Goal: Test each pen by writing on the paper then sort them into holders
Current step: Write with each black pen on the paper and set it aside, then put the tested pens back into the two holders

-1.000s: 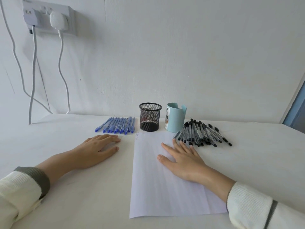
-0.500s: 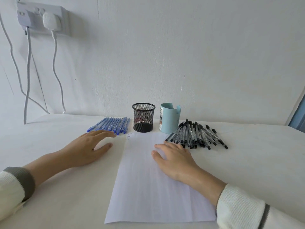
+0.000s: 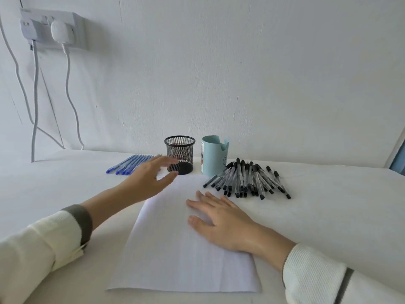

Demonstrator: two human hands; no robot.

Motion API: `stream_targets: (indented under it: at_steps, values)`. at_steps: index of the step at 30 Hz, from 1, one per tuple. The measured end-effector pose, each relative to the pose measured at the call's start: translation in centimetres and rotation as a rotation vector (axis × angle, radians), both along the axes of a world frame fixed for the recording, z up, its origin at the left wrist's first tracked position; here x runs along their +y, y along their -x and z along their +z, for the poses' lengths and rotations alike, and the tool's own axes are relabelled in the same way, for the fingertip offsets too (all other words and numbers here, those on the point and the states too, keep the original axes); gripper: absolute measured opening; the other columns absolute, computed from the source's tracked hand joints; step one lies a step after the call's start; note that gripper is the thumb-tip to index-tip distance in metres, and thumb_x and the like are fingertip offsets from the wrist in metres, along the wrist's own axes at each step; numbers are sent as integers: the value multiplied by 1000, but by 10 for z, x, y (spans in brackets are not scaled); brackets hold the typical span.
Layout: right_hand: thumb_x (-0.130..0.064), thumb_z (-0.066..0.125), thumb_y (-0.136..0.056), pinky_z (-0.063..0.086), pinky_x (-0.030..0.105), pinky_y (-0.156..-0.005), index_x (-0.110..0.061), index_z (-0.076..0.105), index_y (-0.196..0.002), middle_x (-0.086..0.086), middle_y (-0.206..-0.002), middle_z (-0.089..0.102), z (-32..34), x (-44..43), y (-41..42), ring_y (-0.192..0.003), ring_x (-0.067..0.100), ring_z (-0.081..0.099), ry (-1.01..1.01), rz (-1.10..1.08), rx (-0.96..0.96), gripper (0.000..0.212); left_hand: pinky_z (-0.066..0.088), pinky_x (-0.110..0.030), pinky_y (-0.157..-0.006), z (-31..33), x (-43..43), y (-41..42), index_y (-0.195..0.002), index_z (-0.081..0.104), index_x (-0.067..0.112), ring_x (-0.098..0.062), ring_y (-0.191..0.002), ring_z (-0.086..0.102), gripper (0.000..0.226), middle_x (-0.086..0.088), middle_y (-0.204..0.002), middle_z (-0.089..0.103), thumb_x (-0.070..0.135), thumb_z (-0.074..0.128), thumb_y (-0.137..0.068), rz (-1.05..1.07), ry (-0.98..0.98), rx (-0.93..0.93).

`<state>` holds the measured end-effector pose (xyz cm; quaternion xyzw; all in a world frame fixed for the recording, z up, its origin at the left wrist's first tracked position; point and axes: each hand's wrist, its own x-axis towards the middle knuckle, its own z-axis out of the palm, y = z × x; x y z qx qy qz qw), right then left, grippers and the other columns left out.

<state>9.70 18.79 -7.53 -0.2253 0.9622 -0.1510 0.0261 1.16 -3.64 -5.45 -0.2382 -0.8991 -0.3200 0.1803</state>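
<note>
**Early stage of the task.** The paper (image 3: 175, 255) lay flat on the counter (image 3: 328, 205) in front of the person. The right hand (image 3: 221, 218) rested palm-down on the paper's right part, fingers straight and slightly spread, holding nothing. The left hand (image 3: 151, 181) hovered over the paper's far left corner, fingers spread and blurred, thumb apart, also holding nothing. It stood just in front of the mesh holder (image 3: 180, 154) and beside the near ends of the blue pens (image 3: 129, 164). These lay in a neat row on the counter, left of the mesh holder. The black pens (image 3: 247, 178) lay in a loose heap just beside the blue holder (image 3: 213, 159), on its right. No pen rose above the rim of either holder, though the blue holder's inside was largely hidden. No writing could be made out on the visible part of the paper. By these signs, testing and sorting had probably not begun, or only barely, and both groups of pens remained to be tried and placed. The left hand's position suggested a blue pen as the likely first pick.
</note>
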Motion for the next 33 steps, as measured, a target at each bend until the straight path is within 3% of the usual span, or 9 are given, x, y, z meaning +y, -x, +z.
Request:
stream_targets:
  at_steps: [4,7,11,17,20,23,27,30,33]
  values:
    - [-57,27,-100,-7,31,-122,-42,21,-153,-15,-164,2,-3,-1,1,-149,0,-4,12,-14,17,55,43,-29,-106,25,44,12,-135,53,15,-11,-119,57,49,2,-132,59,32,66,-91,13,-81,-48]
    - [-55,26,-101,-8,32,-122,-41,20,-153,-12,-165,1,-3,-1,0,-150,2,-5,3,-12,22,54,36,-24,-108,32,72,26,-146,38,16,-13,-133,46,65,-2,-146,47,35,67,-91,3,-159,-110]
    - [-47,24,-104,-8,32,-121,-39,20,-154,-9,-165,2,0,0,0,-150,5,-4,-1,5,34,51,31,-34,-115,42,99,39,-152,23,13,-20,-142,33,84,-8,-155,31,37,71,-87,-2,-163,-39]
    - [-19,24,-103,-2,30,-122,-34,28,-153,-6,-165,12,-4,3,3,-151,7,4,55,18,64,52,15,-46,-112,64,106,70,-147,35,13,-24,-141,28,116,-7,-146,46,94,43,-65,277,432,66]
    - [-17,24,-102,-1,30,-122,-33,29,-152,-5,-164,14,-4,3,2,-151,7,5,62,21,73,52,3,-51,-115,70,109,79,-145,39,12,-24,-139,35,113,-7,-138,54,93,45,-65,245,450,-64]
    - [-18,23,-103,-2,30,-121,-33,29,-152,-5,-164,13,-3,3,1,-151,7,5,54,11,65,51,-2,-51,-117,66,111,77,-143,40,14,-21,-135,40,100,-3,-133,57,83,55,-72,233,365,-54]
    - [-20,22,-104,-1,30,-122,-35,29,-152,-6,-164,12,-2,3,-1,-150,5,4,52,0,61,51,10,-41,-116,70,105,62,-141,38,20,-17,-130,44,88,3,-129,57,70,67,-74,161,73,27]
    - [-20,23,-104,0,29,-123,-36,31,-151,-7,-164,13,-2,5,-1,-150,3,3,59,3,56,50,39,-16,-91,92,78,34,-143,36,21,-13,-118,51,86,5,-126,55,51,79,-75,-17,-232,-28]
    - [-20,26,-104,1,24,-122,-37,33,-150,-9,-163,16,-1,4,-1,-149,-1,6,73,16,67,49,51,-18,-78,98,28,8,-143,35,23,-4,-102,59,88,5,-127,54,46,83,-72,-98,-321,-67]
